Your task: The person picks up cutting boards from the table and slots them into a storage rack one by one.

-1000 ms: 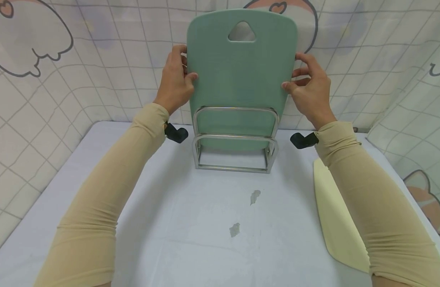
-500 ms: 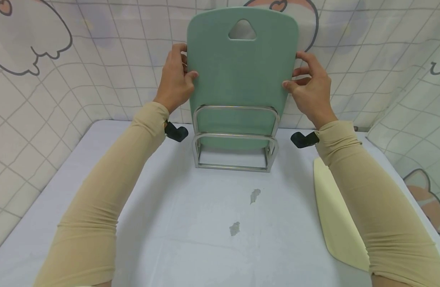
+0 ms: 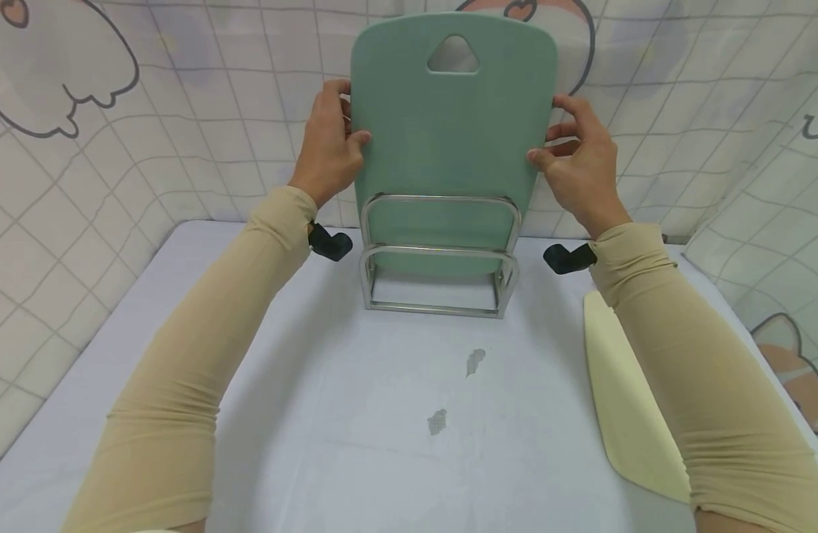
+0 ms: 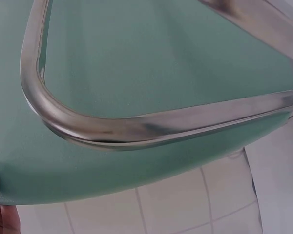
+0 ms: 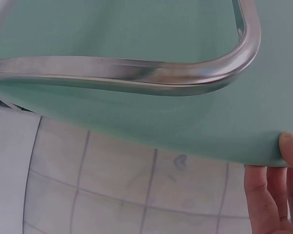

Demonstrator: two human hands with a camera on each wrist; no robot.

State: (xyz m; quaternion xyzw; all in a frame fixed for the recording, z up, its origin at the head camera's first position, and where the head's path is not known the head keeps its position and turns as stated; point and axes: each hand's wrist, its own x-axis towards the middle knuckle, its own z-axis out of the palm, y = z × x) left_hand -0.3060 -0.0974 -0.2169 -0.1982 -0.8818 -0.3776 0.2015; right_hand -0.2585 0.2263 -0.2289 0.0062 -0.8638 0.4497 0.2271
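Fingers [image 3: 360,139] pinch green board [image 3: 451,133] | in metal rack [image 3: 442,250] | backdrop [image 3: 215,141]: printed hearts [image 3: 14,12]

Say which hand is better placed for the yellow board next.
Likely the right hand: it and the left hand grip the green board, but the yellow board lies nearer the right.

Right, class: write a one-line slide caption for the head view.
Left hand and right hand hold a green board upright behind rack bars; a yellow board lies on the table.

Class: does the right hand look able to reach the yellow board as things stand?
Probably not without letting go: the right hand grips the green board. The yellow board lies nearby, partly hidden by the sleeve.
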